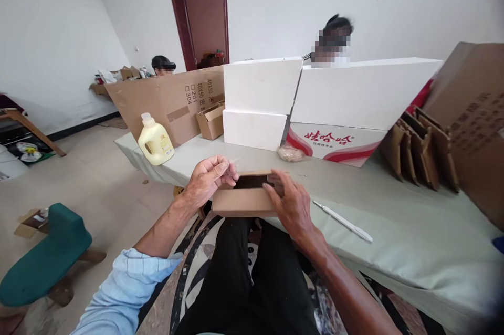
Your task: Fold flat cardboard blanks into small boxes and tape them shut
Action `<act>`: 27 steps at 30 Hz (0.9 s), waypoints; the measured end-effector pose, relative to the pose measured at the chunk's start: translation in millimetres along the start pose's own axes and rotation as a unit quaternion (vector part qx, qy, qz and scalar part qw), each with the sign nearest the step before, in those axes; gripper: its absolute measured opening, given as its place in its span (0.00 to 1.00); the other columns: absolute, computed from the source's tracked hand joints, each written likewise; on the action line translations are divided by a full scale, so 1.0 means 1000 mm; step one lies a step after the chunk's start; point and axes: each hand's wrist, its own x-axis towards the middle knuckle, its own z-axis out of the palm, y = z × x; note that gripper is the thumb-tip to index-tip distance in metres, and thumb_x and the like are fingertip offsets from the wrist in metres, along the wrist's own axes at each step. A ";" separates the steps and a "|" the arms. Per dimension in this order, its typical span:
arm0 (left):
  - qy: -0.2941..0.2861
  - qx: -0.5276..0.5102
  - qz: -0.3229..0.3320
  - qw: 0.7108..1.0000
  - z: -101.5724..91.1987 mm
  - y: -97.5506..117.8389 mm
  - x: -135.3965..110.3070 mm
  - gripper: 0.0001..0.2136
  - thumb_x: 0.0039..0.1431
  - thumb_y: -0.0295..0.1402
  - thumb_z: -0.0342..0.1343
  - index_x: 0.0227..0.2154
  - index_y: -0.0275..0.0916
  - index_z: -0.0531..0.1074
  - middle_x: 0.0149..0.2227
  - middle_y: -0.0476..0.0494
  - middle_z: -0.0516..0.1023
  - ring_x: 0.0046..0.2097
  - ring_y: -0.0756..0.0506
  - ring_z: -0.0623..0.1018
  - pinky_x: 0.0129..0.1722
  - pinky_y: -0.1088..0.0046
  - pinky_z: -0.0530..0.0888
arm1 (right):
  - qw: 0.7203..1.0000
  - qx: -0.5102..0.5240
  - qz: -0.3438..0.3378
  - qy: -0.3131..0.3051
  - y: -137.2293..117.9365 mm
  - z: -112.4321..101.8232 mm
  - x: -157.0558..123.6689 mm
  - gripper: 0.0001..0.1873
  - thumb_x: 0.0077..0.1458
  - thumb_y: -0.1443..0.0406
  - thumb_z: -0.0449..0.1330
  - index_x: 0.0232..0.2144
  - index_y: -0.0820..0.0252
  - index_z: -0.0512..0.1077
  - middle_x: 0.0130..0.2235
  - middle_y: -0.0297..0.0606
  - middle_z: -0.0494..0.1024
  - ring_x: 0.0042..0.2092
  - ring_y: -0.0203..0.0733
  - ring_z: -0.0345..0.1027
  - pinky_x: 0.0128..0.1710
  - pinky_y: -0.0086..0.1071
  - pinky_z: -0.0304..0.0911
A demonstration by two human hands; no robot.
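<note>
A small brown cardboard box [244, 202] rests at the table's near edge above my lap, its top open onto a dark inside. My right hand [291, 203] grips the right end of this box, thumb on the near side and fingers over the far rim. Over the left end of the opening, my left hand [210, 177] is closed in a pinch. A faint, see-through sliver seems to show at those fingertips, too small to name. To the right of my right hand lies a slim white craft knife [342, 220].
A yellow jug [159, 140] stands at the left. Behind are white boxes [255, 127], a small open carton [211, 121], a red-and-white carton [334, 142] and a clear plastic bundle [290, 153]. Folded cardboard pieces [425, 151] stand at right. Two people sit beyond. A green chair [51, 256] is left.
</note>
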 end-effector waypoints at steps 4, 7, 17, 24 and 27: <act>-0.008 -0.003 0.003 1.000 0.014 -0.008 0.008 0.21 0.55 0.49 0.78 0.31 0.36 0.78 0.34 0.45 0.81 0.36 0.48 0.81 0.34 0.75 0.81 | 0.994 0.011 0.080 -0.073 0.019 0.013 0.045 0.20 0.68 0.62 0.63 0.61 0.56 0.75 0.50 0.44 0.87 0.49 0.56 0.82 0.46 0.44 0.74; -0.027 0.016 0.004 0.999 0.022 -0.013 0.016 0.22 0.57 0.50 0.75 0.31 0.36 0.77 0.34 0.44 0.81 0.37 0.47 0.81 0.35 0.74 0.81 | 0.992 0.013 0.089 -0.091 0.027 0.014 0.051 0.20 0.68 0.64 0.63 0.61 0.57 0.75 0.48 0.43 0.87 0.49 0.56 0.82 0.47 0.43 0.74; -0.123 0.448 0.142 0.874 0.039 -0.011 0.150 0.11 0.70 0.39 0.56 0.33 0.40 0.75 0.34 0.45 0.80 0.36 0.45 0.77 0.37 0.68 0.74 | 0.999 -0.012 -0.035 -0.023 0.003 -0.004 -0.001 0.13 0.74 0.67 0.62 0.58 0.59 0.73 0.46 0.42 0.86 0.45 0.48 0.81 0.45 0.40 0.69; -0.221 0.628 0.166 0.727 0.063 -0.086 0.257 0.06 0.67 0.29 0.54 0.32 0.42 0.70 0.35 0.42 0.76 0.39 0.40 0.75 0.45 0.61 0.71 | 0.999 -0.004 -0.044 0.021 -0.013 -0.008 -0.020 0.11 0.73 0.68 0.61 0.55 0.60 0.71 0.42 0.40 0.84 0.41 0.46 0.79 0.44 0.40 0.65; -0.266 0.658 0.150 0.688 0.073 -0.129 0.292 0.06 0.67 0.27 0.53 0.34 0.43 0.70 0.38 0.40 0.77 0.41 0.38 0.76 0.47 0.60 0.72 | 0.999 0.014 -0.029 0.037 -0.016 -0.007 -0.024 0.09 0.76 0.68 0.55 0.54 0.61 0.72 0.38 0.38 0.83 0.38 0.45 0.76 0.43 0.40 0.63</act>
